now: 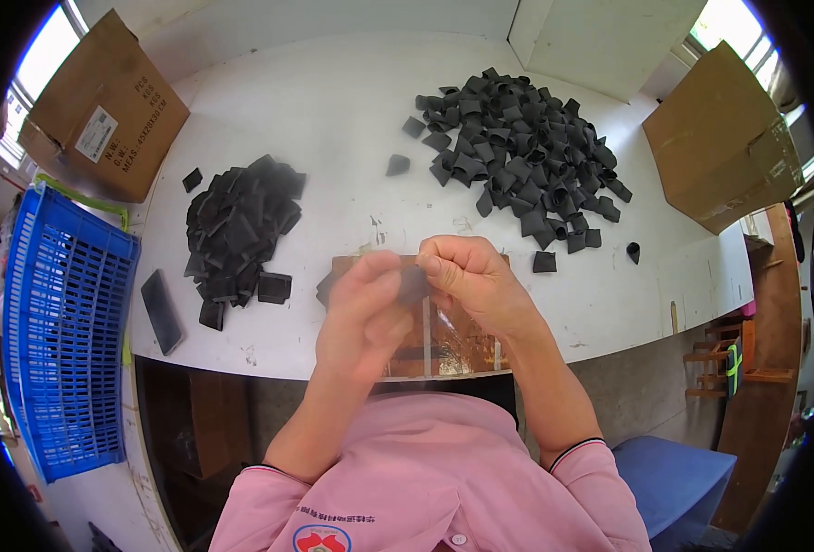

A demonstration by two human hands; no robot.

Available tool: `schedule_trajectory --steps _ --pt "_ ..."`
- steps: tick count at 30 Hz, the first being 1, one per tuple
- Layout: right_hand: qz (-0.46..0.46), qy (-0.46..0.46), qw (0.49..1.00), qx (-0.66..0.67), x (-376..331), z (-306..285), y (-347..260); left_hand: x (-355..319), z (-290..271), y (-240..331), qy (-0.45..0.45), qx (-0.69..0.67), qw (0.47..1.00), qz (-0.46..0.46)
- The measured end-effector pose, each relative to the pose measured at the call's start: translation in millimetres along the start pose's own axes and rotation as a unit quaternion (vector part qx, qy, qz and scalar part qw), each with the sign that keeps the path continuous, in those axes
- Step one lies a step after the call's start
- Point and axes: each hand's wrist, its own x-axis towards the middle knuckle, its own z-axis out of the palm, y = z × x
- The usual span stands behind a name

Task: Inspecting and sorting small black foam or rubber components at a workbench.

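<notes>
Both my hands meet over a brown taped board (457, 336) at the table's near edge. Between them is a small, dark, soft-looking piece (413, 286), partly covered by fingers. My right hand (478, 285) pinches its right end between thumb and bent forefinger. Curled around its left end, my left hand (367, 308) is smeared by motion. Another dark piece (325, 289) shows just left of my left hand. Flat black pieces lie in a heap (241, 225) at the left. Farther right spreads a larger pile of black, loop-like sleeves (522, 152), many gaping at their ends.
A phone (160, 311) lies near the left edge, beside a blue plastic crate (66, 331). Cardboard boxes stand at the far left (103, 106) and far right (724, 138). Single black pieces (398, 166) lie apart from the piles. A blue seat (674, 483) is below right.
</notes>
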Motion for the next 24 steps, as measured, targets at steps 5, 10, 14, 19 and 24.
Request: schedule_trajectory --steps 5,10,14,19,24 --pt "0.003 -0.014 1.0 0.001 0.0 -2.1 5.2 -5.7 0.6 -4.5 -0.034 0.052 0.997 0.04" --pt "-0.096 0.14 0.954 -0.247 -7.0 11.5 -7.1 4.1 15.3 -2.6 -0.021 0.428 0.819 0.382" --pt "-0.244 0.212 0.915 -0.241 -19.2 15.1 -1.0 8.8 13.6 4.7 -0.111 0.585 0.697 0.398" --pt "-0.369 0.209 0.787 -0.448 -21.3 33.4 -10.1 -3.0 16.8 -1.3 -0.035 0.209 0.926 0.313" --pt "-0.352 0.213 0.777 -0.477 -18.3 34.4 -11.3 -7.9 12.7 -5.8 -0.039 0.104 0.966 0.233"
